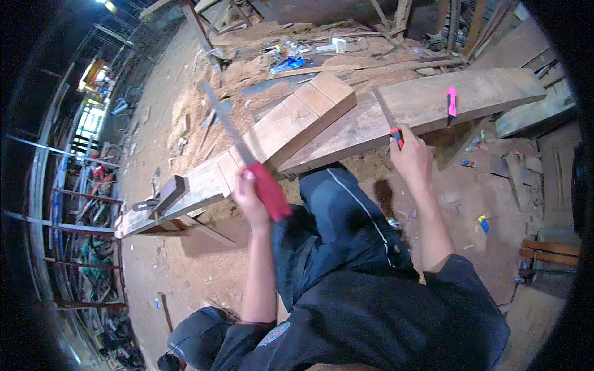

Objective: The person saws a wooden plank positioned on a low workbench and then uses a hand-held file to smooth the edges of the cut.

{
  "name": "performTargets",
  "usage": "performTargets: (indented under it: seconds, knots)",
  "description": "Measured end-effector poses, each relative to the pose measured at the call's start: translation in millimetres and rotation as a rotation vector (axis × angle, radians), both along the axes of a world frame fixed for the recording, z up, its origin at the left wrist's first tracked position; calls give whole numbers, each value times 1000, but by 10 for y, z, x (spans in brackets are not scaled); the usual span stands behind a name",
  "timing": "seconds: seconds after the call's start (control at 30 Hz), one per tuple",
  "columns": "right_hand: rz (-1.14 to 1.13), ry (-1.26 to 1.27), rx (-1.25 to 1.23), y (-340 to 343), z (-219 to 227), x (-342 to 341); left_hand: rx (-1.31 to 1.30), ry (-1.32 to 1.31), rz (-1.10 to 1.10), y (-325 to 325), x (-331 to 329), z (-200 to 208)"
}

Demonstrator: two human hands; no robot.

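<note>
Left grip (249, 196), which I follow from afar as my own: fingers and thumb pinch the red handle of a long-bladed handsaw (265, 185), its blurred blade pointing up and to the left. Right grip (413, 159): fingers wrap the red-and-black handle of a narrow-bladed tool (387, 114), perhaps a file or chisel.

Just beyond my hands, the timber block (315, 105) lies aslant on the desk (501, 93), a thick slab of wood. Lines cross its upper face, so I judge the marking-out done. I see no severed piece beside it and take any parting along those lines as left; whether each line is a mark or a shallow cut, I cannot tell.

Pose: my left forearm rises almost straight from below, its hand before the block; my right leans leftward, its hand at the desk's near edge. The hands stand well apart, and blade contact cannot be judged.

Toward the desk's left end sits a dark block-shaped tool (171, 196), possibly a hand plane; to the right of the narrow blade lies a pink-and-black marker or knife (451, 102). Farther off, crumpled blue plastic (288, 64) rests among wood shavings.
</note>
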State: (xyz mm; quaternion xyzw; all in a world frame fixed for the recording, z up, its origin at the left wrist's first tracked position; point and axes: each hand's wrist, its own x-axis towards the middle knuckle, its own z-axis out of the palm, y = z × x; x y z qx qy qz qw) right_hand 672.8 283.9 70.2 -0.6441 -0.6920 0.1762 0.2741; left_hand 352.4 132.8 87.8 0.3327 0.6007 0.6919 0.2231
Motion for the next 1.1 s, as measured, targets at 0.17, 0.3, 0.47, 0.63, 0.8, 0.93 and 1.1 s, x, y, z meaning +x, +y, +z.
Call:
performTargets:
  seconds: [0.17, 0.3, 0.47, 0.63, 0.8, 0.93, 1.1]
  knots:
    - [59, -34, 86, 123, -58, -138, -186, -596, -149, -579, 932, -180]
    - [8, -123, 156, 345, -189, -121, -131, -598, -296, -624, 848, -111]
    - [2, -213, 57, 299, -58, -238, -77, -561, -230, -628, 625, -47]
    - [-41, -294, 103, 271, 5, -240, -94, -636, -93, -653, 537, -102]
    - [-80, -337, 1, 399, 158, -92, -58, -516, -176, -679, 474, -259]
    - [-64, -276, 275, 296, 211, -85, -91, -372, -165, -695, 445, -328]
    - [363, 22, 487, -430, 259, -513, 54, -470, -219, -711, 606, -361]
